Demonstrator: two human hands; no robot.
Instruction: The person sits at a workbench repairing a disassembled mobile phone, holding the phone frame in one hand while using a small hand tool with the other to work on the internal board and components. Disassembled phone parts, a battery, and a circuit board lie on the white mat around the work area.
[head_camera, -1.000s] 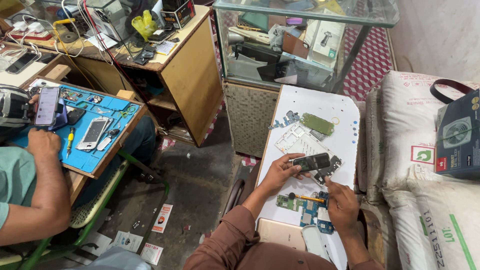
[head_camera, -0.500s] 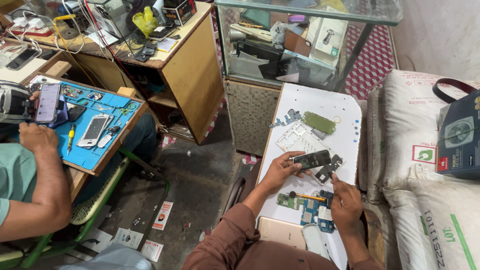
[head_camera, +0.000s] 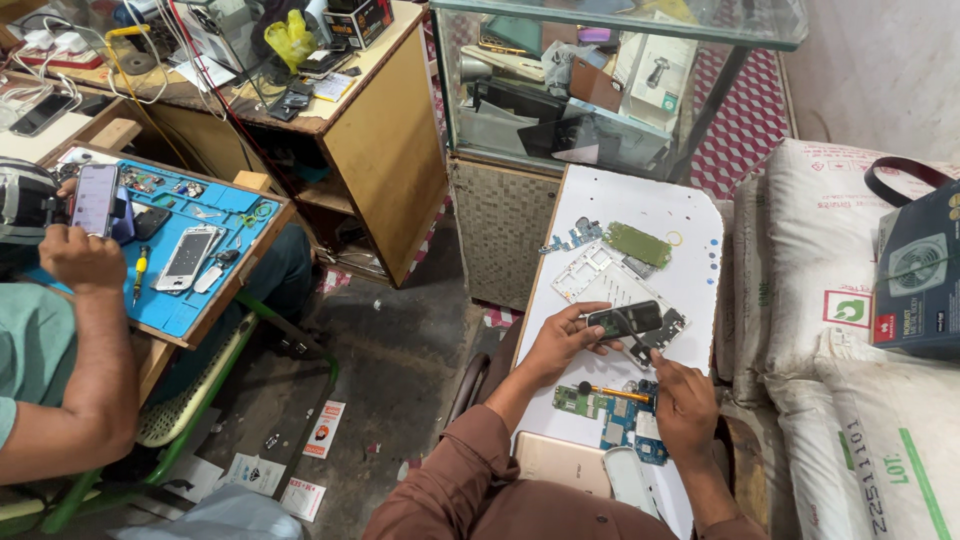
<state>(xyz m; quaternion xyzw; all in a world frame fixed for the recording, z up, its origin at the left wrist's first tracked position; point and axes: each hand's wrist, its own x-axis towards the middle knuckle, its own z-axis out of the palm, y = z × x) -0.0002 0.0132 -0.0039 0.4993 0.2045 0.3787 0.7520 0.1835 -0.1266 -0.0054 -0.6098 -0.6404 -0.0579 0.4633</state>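
now, a phone in hand

near the board's (head_camera: 690, 215) middle, left hand (head_camera: 560, 340) pinches a dark phone (head_camera: 625, 319) at its left end. right hand (head_camera: 685, 400), lower toward the near edge, grips a screwdriver (head_camera: 612, 393) lying over circuit boards (head_camera: 625, 420), just below the phone.

A black phone part (head_camera: 625, 320) lies above green and blue circuit boards (head_camera: 610, 412) on a white table (head_camera: 640, 200), near a blue mat (head_camera: 205, 255).
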